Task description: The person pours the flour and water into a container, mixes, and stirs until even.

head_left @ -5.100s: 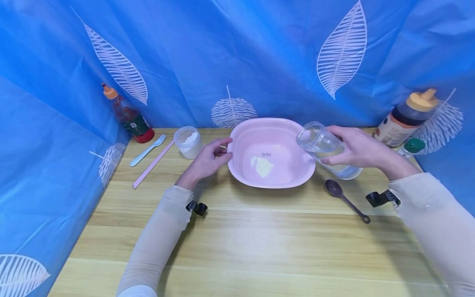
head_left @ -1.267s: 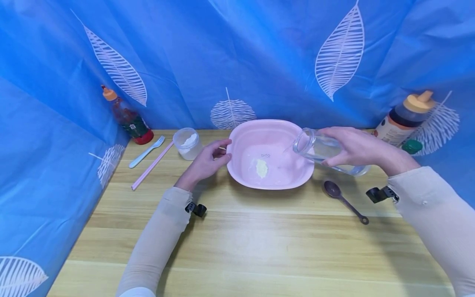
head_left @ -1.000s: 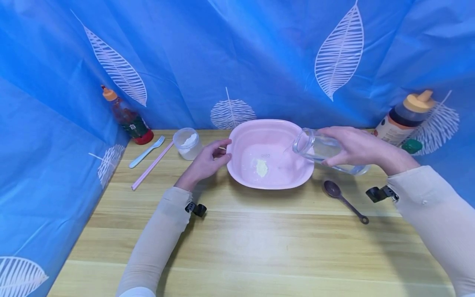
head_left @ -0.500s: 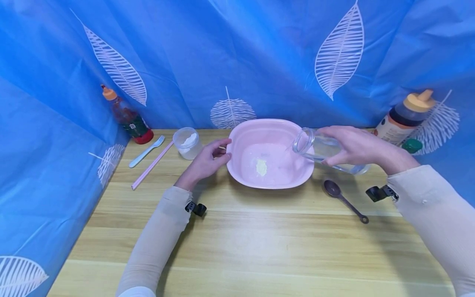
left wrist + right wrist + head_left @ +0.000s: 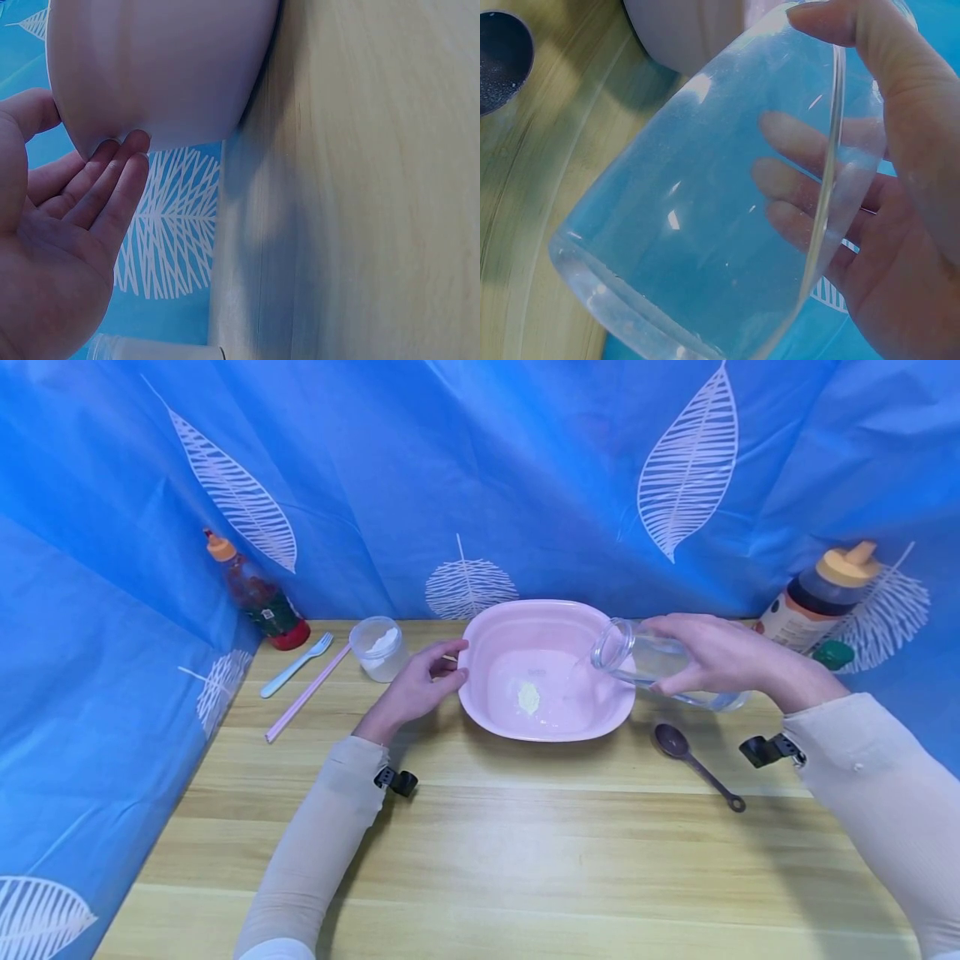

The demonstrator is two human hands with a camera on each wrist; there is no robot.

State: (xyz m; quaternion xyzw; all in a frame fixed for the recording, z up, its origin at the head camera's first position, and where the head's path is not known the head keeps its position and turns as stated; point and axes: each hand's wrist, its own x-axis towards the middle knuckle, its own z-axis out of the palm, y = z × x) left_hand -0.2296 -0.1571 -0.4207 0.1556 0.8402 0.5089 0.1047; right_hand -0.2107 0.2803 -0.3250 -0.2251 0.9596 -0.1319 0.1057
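Observation:
A pink basin (image 5: 495, 635) stands on the table with a pale yellow-white powder patch (image 5: 528, 697) and clear liquid on its bottom. With thumb and fingers my left hand (image 5: 420, 685) pinches the basin's left rim; the left wrist view shows the fingers (image 5: 124, 172) under the rim. My right hand (image 5: 712, 652) grips a clear jar (image 5: 682, 202), thumb on one side and fingers behind it. The jar lies tilted almost level, its mouth over the basin's right rim, and a faint thin stream runs from it. Water is visible inside the jar.
A dark measuring spoon (image 5: 672, 742) lies right of the basin. At left are a tub of white powder (image 5: 381, 652), a pink straw-like stick (image 5: 307, 695), a light blue fork (image 5: 296, 667) and a red sauce bottle (image 5: 262, 597). A dark sauce bottle (image 5: 813, 602) and green cap (image 5: 832, 655) stand right.
Compared with about five seconds ago, the jar is tipped further, liquid has spread in the basin and the powder patch is smaller. Over the last second both hands stay put while the stream continues.

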